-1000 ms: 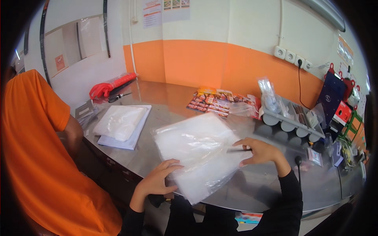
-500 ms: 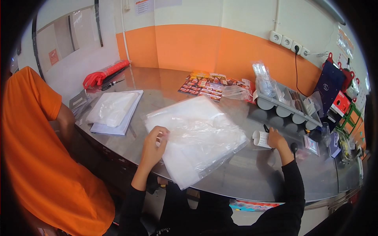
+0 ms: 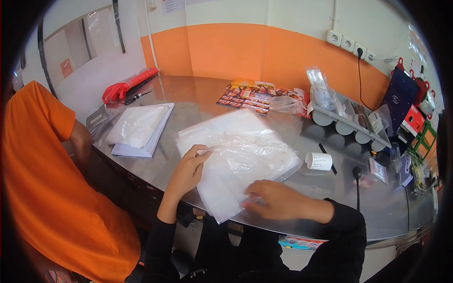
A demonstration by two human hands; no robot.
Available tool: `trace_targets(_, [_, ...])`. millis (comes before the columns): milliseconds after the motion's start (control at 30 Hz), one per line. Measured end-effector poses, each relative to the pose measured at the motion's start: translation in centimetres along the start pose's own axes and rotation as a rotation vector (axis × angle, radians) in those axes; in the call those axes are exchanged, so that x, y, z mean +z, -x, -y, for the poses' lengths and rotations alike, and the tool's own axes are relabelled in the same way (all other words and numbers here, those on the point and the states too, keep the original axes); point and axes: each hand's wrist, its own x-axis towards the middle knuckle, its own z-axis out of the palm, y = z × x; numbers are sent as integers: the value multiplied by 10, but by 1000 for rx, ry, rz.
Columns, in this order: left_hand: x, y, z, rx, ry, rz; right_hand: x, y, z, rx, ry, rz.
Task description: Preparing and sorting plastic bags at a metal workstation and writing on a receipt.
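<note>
while both forearms in black sleeves entered from the lower edge, the left hand (image 3: 188,170) lay on the left part of a stack of clear plastic bags (image 3: 236,158), its fingers curled and the fingertips (image 3: 204,152) pinching a fold of the top film. the right hand (image 3: 276,200) rested flat, palm down, on the near right corner of the same stack, fingers together and pressed onto the plastic near its front edge; whether it gripped a layer could not be told. the stack lay in the middle of the glossy grey surface (image 3: 325,188), its near corner reaching the front rim, its film crumpled between the two hands. just right of the stack stood a small white paper roll (image 3: 319,161), with a dark pen (image 3: 327,158) beside it and a short black microphone stalk (image 3: 357,177) nearer the rim. to the left of the stack, well apart from it, a second bundle of white plastic (image 3: 137,128) sat on a flat pale board. behind the stack lay a row of colourful sachets (image 3: 247,96) and a loose clear bag (image 3: 289,104), and farther right a grey organiser tray (image 3: 351,122) holding small packets. a red folded item (image 3: 128,86) lay at the far left corner against the wall. a person in an orange shirt (image 3: 47,188) sat at the left, one arm reaching toward the surface edge.
</note>
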Motion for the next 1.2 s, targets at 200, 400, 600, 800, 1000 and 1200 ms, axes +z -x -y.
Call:
trace_targets(200, [-12,0,3,168,-182,-44,40,-55,6,168,179,-42])
trace_targets(400, [-10,2,-1,124,-26,-106,62,-100,-16,-54,275,-256])
trace_targets(600, [-19,4,0,94,-15,-113,62,-132,-15,2,312,-334])
trace_targets(800, [-17,3,2,115,-15,-140,76,-177,-78,-135,183,-259])
trace_targets(1000, [-21,6,5,92,-29,-145,54,-179,-83,-49,201,-171])
trace_targets(1200, [-23,0,0,125,-76,-153,20,-148,-68,-116,256,-63])
